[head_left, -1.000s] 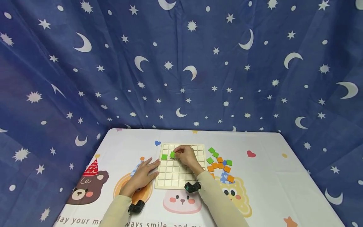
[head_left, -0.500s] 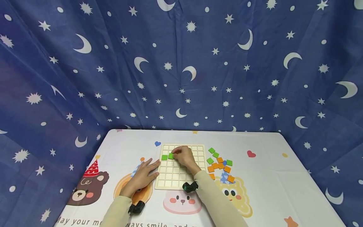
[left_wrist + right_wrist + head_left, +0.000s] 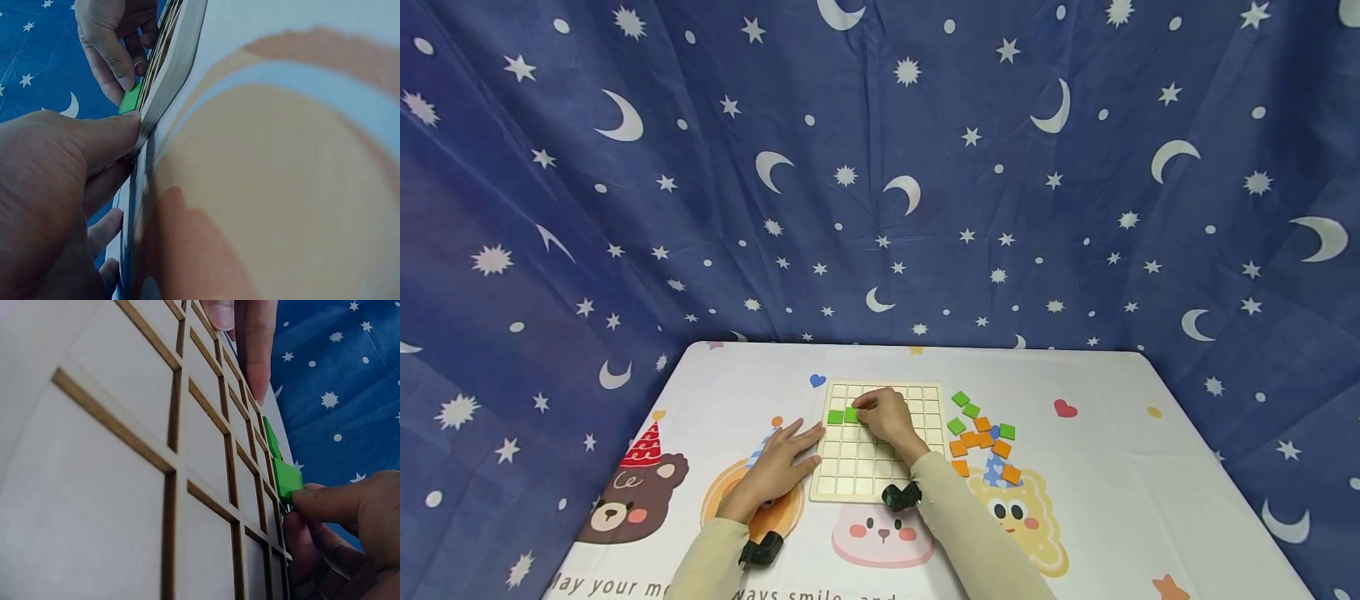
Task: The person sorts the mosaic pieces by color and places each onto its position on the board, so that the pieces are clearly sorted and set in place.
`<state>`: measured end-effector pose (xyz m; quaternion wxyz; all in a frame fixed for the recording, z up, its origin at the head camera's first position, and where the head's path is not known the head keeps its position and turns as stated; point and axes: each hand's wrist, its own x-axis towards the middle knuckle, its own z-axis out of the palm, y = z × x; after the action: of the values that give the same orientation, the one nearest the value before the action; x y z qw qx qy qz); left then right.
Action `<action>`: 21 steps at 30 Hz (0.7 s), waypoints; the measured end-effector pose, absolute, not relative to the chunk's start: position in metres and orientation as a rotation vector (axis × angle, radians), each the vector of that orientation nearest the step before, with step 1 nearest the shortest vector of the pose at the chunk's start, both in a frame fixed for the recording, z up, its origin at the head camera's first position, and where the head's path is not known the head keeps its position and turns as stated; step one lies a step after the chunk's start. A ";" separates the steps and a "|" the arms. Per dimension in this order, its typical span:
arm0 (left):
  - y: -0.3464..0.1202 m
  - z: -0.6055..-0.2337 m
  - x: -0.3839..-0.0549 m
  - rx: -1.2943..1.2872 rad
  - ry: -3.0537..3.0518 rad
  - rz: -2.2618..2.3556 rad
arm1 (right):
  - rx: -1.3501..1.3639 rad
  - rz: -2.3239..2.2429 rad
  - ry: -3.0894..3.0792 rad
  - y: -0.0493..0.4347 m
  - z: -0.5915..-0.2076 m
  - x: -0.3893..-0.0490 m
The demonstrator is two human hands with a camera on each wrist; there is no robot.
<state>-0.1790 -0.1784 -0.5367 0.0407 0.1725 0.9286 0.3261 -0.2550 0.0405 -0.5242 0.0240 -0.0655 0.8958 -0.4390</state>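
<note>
A square wooden grid board (image 3: 846, 468) lies flat on the table. My right hand (image 3: 887, 418) reaches over it and pinches a small green square tile (image 3: 851, 414), held at the grid by thumb and fingers. In the right wrist view this tile (image 3: 287, 478) is slightly tilted over the cells. Just left of it, a second green tile (image 3: 835, 417) sits in a cell near the board's left edge. My left hand (image 3: 777, 463) rests with fingers spread, its fingertips against the board's left side; the left wrist view shows its thumb (image 3: 119, 132) at the edge.
To the board's right lie several loose green tiles (image 3: 956, 426) and several orange tiles (image 3: 984, 438). The white tablecloth (image 3: 1097, 483) carries printed cartoon animals and lettering. A dark blue curtain (image 3: 880, 208) with moons and stars hangs behind the table.
My right hand has shifted slightly left, bringing the pinched green tile nearer the one at the left edge. My left hand stays against the board.
</note>
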 end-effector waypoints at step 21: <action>-0.179 -0.538 -0.178 0.549 2.864 1.003 | -0.264 -1.463 2.643 0.052 -0.513 -0.252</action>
<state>-0.1783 -0.1791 -0.5376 0.0291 0.1779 0.9284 0.3250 -0.2522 0.0518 -0.5134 0.0544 -0.0868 0.8702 -0.4819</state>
